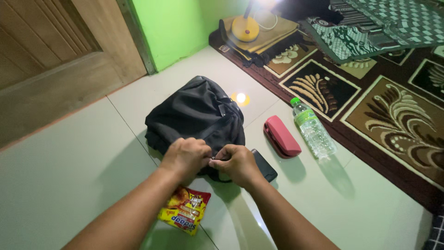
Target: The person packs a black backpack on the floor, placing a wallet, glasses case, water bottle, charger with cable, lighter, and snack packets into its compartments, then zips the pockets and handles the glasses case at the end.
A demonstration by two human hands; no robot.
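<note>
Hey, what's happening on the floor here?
A person has both hands on a black backpack lying on the tiled floor. The left hand and right hand meet at its near edge, pinching what looks like a zipper. A snack packet, pink case, dark phone and water bottle lie around it.

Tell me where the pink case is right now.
In the head view, the pink case lies on the tiled floor, right of the black bag, beside the plastic water bottle and near the rug's edge.
</note>
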